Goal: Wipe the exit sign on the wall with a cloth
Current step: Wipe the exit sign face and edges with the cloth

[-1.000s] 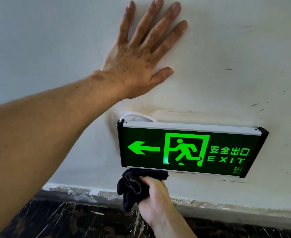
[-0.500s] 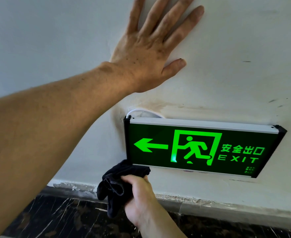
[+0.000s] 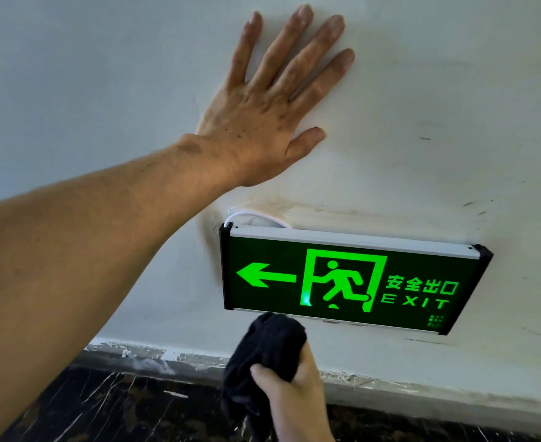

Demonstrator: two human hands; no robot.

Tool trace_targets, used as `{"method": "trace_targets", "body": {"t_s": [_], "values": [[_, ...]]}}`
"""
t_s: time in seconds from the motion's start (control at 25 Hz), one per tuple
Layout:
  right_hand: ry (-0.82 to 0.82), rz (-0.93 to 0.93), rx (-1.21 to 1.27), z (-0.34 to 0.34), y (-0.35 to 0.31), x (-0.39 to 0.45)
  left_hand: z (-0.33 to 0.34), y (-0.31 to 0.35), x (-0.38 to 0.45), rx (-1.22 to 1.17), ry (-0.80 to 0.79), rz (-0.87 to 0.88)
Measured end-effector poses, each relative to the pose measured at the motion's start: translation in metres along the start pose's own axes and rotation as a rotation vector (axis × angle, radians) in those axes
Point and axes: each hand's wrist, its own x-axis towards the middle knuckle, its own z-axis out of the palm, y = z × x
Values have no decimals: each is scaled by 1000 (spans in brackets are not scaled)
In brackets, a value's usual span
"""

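Two hands | left hand (image 3: pixel 262 122) flat, open | right hand (image 3: pixel 294 397) grips cloth (image 3: pixel 269 349) | exit sign (image 3: pixel 352 282) lengthwise horizontal, arrow left

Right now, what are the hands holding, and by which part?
Right hand grips the black cloth bunched at its middle. Left hand holds nothing, flat on the wall.

Lit green exit sign (image 3: pixel 352 280), bunched black cloth (image 3: pixel 269 346) below

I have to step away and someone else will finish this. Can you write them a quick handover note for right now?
Left hand: flat on the wall above the sign, fingers spread, holding nothing.
Right hand: gripping the bunched black cloth, its top at the exit sign's bottom edge, near the left end.
Done: cannot tell how much is wiped.
Left: wipe the lit face, frame and top edge.
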Motion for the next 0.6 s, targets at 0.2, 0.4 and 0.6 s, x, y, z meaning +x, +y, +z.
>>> {"method": "trace_targets", "body": {"t_s": [0.2, 0.4, 0.6], "values": [[320, -466, -340, -72, -53, -4, -4, 2, -1, -40, -8, -16], [685, -666, -374, -141, -93, 11, -2, 2, -2, -51, -3, -17], [805, -652, -466, -165, -103, 24, -2, 3, -2, -75, 7, -20]]}}
